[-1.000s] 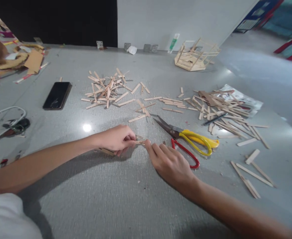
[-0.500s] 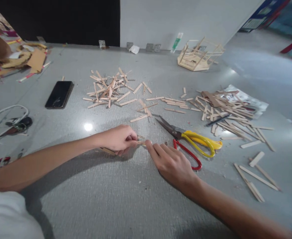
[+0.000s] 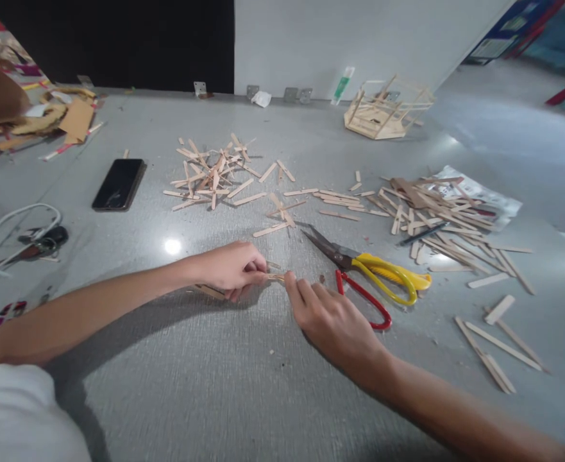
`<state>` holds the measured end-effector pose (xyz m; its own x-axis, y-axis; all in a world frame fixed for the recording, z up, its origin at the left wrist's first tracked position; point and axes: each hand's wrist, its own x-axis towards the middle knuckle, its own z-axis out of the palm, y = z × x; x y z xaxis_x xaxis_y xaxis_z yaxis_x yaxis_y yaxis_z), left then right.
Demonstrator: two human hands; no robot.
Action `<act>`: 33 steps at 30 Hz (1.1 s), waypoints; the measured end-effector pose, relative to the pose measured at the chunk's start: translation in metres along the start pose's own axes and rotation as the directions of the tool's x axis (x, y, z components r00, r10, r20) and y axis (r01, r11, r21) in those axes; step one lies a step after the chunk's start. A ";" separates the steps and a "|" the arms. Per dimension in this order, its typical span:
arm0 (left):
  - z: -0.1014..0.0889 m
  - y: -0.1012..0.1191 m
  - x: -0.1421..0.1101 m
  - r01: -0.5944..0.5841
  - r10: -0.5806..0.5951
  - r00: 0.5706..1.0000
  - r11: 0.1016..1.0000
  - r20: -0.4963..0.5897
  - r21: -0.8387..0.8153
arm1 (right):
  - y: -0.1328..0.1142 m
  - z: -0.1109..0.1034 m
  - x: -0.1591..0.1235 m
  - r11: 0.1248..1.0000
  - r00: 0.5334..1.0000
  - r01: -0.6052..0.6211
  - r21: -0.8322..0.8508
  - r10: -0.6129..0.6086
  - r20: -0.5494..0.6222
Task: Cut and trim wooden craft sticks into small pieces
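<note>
We have a wide grey table (image 3: 181, 398) before us. A broad heap of loose wooden sticks (image 3: 448, 221) covers its right part, and a smaller stick heap (image 3: 215, 173) lies left of centre. Towards the back wall we see a six-sided stick frame (image 3: 376, 130). Scissors (image 3: 347, 259) with one yellow and one red handle lie just beyond our right hand (image 3: 333, 314), which faces our left hand (image 3: 234, 266) across a narrow gap. A dark phone (image 3: 119, 184) rests farther left. Last comes a thin wooden piece (image 3: 276, 277) bridging that gap: our left thumb and fingers clamp one end, our right fingertips the other.
</note>
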<state>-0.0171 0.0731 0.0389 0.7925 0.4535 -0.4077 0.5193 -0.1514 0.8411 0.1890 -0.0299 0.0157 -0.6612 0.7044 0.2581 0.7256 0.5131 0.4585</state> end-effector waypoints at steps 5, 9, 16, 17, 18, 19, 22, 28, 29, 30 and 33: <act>0.000 0.000 -0.001 0.029 -0.029 1.000 0.999 -0.009 -0.018 | 0.004 0.003 -0.005 1.000 0.998 -0.009 0.012 0.009 -0.066; -0.001 -0.001 -0.001 0.017 -0.017 1.000 1.000 0.009 -0.022 | 0.007 0.005 -0.007 0.999 0.994 0.007 0.043 -0.003 -0.109; 0.000 0.002 -0.001 0.012 -0.012 1.000 1.000 0.000 0.011 | 0.003 0.004 0.000 0.999 0.995 0.007 0.040 -0.003 -0.102; 0.000 0.002 0.000 0.007 -0.007 1.000 1.000 0.000 0.012 | 0.003 0.004 0.000 0.999 0.995 0.005 0.038 -0.001 -0.103; 0.001 0.002 0.000 0.001 -0.001 1.000 1.000 0.000 0.011 | 0.002 0.004 0.000 0.999 0.995 0.004 0.039 0.000 -0.103; 0.000 0.003 -0.001 -0.003 0.003 1.000 1.000 -0.001 0.009 | 0.002 0.004 0.000 0.999 0.995 0.002 0.040 0.002 -0.103; 0.000 0.003 -0.001 0.003 -0.003 1.000 1.000 -0.004 0.001 | 0.003 0.004 0.000 0.999 0.995 0.001 0.043 0.003 -0.098; 0.000 0.002 -0.001 0.012 -0.012 1.000 1.000 -0.006 -0.004 | 0.004 0.004 0.000 0.998 0.995 0.007 0.068 0.000 -0.096; 0.000 0.002 -0.001 0.009 -0.009 1.000 1.000 -0.005 -0.005 | 0.004 0.004 0.000 0.997 0.995 0.008 0.073 -0.001 -0.095; 0.000 0.002 -0.001 0.006 -0.006 1.000 1.000 -0.004 -0.006 | 0.004 0.004 -0.001 0.997 0.995 0.012 0.076 -0.004 -0.097; 0.000 0.001 -0.001 0.005 -0.005 1.000 1.000 -0.007 -0.005 | 0.004 0.004 -0.001 0.997 0.995 0.021 0.075 -0.014 -0.097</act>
<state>-0.0173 0.0725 0.0400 0.7878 0.4599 -0.4096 0.5216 -0.1445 0.8409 0.1934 -0.0265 0.0140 -0.6868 0.6460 0.3331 0.7234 0.5632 0.3993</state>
